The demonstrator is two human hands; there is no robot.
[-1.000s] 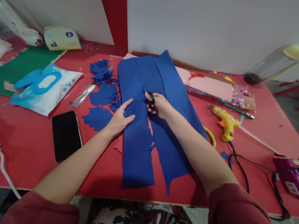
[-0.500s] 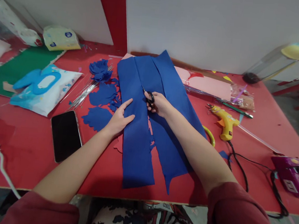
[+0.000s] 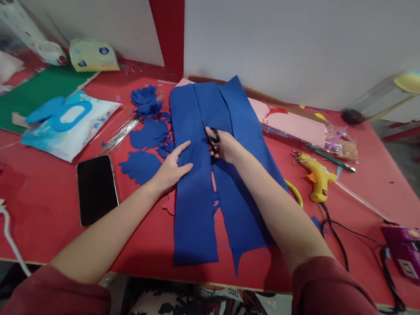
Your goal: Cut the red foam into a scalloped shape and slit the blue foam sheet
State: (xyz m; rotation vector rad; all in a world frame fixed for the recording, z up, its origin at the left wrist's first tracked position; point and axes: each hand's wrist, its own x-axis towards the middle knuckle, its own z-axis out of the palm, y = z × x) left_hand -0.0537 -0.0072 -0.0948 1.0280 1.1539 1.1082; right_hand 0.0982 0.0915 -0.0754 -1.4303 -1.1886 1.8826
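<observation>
A large blue sheet [image 3: 195,205], fabric or thin foam, lies before me with a long slit running up from its near edge. My right hand [image 3: 223,145] grips black-handled scissors [image 3: 215,137] at the upper end of that slit, blades pointing away from me. Flat on the sheet's left part rests my left hand [image 3: 173,169], thumb and forefinger spread. Left of the sheet are cut blue petal-like pieces [image 3: 141,166] and a ruffled blue flower [image 3: 146,100] beside a bundle of thin wires [image 3: 123,132].
On the left are a phone [image 3: 96,190], a wipes pack [image 3: 68,121], a green sheet [image 3: 33,96] and a tissue pack [image 3: 93,57]. To the right lie a yellow glue gun [image 3: 315,175] with its cord, a purple power box [image 3: 410,256] and pink sheets [image 3: 291,121].
The scissors and right hand stay near the same place on the sheet, with the blades shifting slightly. My view has turned a little, so everything sits slightly differently. The left hand remains on the sheet.
</observation>
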